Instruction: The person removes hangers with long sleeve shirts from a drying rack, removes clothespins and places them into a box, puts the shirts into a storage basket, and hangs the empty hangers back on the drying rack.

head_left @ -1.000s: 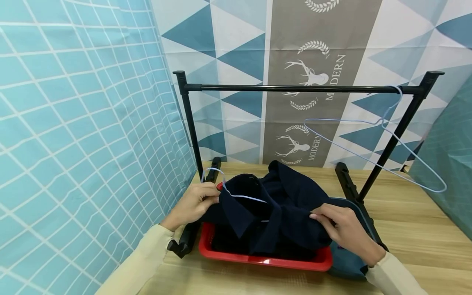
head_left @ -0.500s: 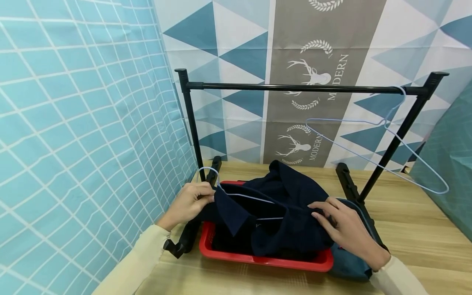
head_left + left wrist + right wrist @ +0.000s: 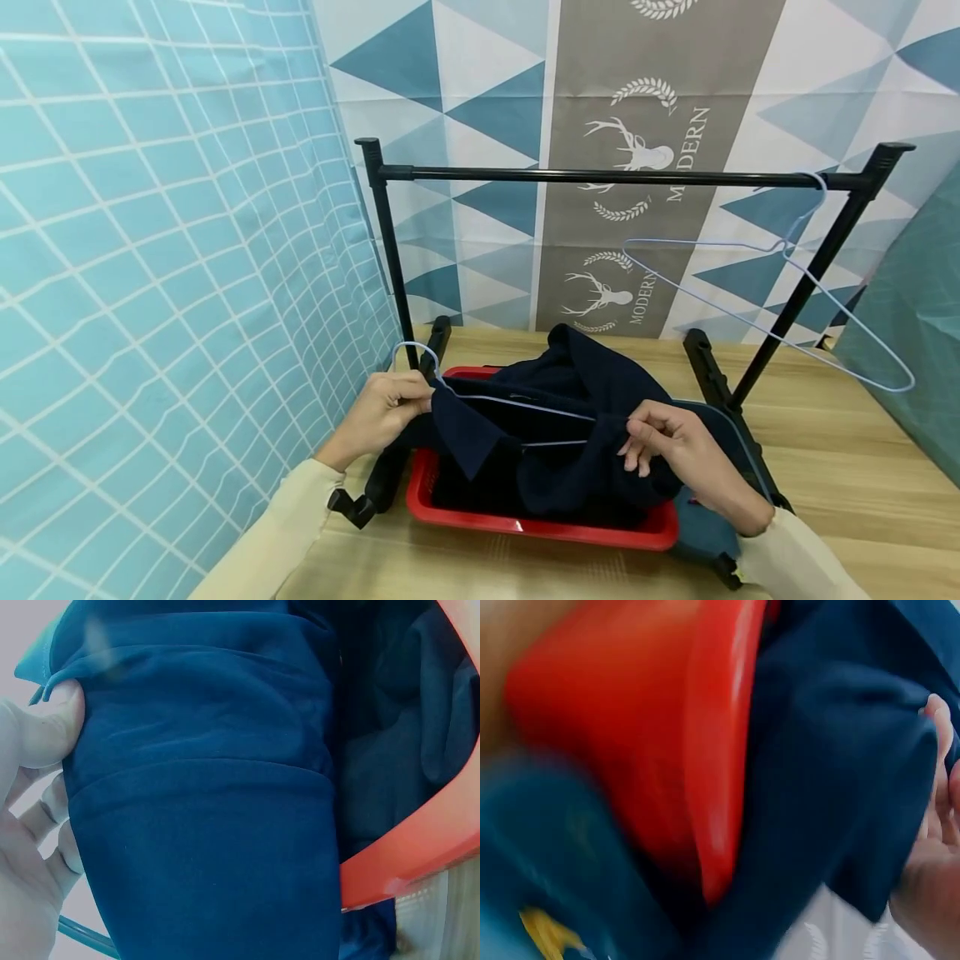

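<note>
A dark navy collared shirt [image 3: 468, 437] lies heaped over the red basket [image 3: 540, 532], its neck gaping. Through that neck runs a pale lavender wire hanger [image 3: 517, 405], its hook sticking out at the left. My left hand [image 3: 381, 414] pinches the shirt's left side just below the hook; in the left wrist view the thumb presses on the cloth [image 3: 202, 825]. On the other side, my right hand [image 3: 678, 446] pinches the shirt near the hanger's right part, whose end is hidden in the fabric. The right wrist view is blurred, with fingers [image 3: 941, 724] against the shirt's edge.
A black clothes rack [image 3: 600, 177] stands behind the basket, with a bare wire hanger [image 3: 750, 325] on the right of its bar. A dark teal container [image 3: 701, 533] sits right of the basket on the wooden table [image 3: 870, 492]. A blue gridded wall covering [image 3: 187, 250] rises at left.
My right hand first loosened from the cloth, then shifted slightly left and took a new pinch. My left hand moved slightly left with the hook, and more of the hanger shows in the neck.
</note>
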Available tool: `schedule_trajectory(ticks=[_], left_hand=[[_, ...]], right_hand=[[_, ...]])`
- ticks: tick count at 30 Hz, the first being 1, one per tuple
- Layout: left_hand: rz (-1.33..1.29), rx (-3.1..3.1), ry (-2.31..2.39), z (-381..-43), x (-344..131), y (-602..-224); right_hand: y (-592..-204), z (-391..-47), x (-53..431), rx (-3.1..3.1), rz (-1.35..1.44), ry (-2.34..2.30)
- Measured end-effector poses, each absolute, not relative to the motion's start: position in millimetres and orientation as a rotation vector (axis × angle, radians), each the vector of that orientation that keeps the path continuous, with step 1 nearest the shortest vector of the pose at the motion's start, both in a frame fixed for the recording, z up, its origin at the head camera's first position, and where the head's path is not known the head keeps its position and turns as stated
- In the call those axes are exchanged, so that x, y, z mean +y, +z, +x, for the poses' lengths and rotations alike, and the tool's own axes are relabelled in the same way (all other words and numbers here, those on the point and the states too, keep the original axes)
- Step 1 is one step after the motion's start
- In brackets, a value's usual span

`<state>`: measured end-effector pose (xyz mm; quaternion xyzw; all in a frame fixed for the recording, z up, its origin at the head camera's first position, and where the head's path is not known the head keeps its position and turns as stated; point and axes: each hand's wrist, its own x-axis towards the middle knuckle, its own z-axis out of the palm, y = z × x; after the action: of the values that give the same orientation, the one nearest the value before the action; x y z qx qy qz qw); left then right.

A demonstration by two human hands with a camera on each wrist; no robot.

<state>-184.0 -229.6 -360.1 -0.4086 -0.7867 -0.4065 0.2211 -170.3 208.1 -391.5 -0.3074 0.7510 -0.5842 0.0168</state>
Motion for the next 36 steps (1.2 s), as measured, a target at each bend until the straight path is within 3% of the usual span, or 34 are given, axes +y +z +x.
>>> schedule_trajectory(ticks=[7,15,23,31,36], left_hand=[[-1.083,-2.183,-1.108,-183.9,-226.0,-360.8],[-1.019,-2.205,-1.075,-184.2,-217.3,-360.4],[-1.013,-2.22,-1.067,-184.7,-218.4,-363.2],[-0.992,-2.19,-0.988,-188.5,-223.1,-364.6],[-1.026,-2.222,-0.971,-186.1,-219.9,-363.2]], right_hand=[[-397.5,-172.7,204.2,2.022,-0.58,-2.015],[-407.8,-174.5,193.0,1.774,-0.481,-2.154],[-406.3,-175.5,187.2,1.994,-0.347,-2.045],[-389.9,-168.9,196.2,2.596,-0.553,-1.852],[-384.2,-158.4,187.0,2.972,-0.723,-1.49]])
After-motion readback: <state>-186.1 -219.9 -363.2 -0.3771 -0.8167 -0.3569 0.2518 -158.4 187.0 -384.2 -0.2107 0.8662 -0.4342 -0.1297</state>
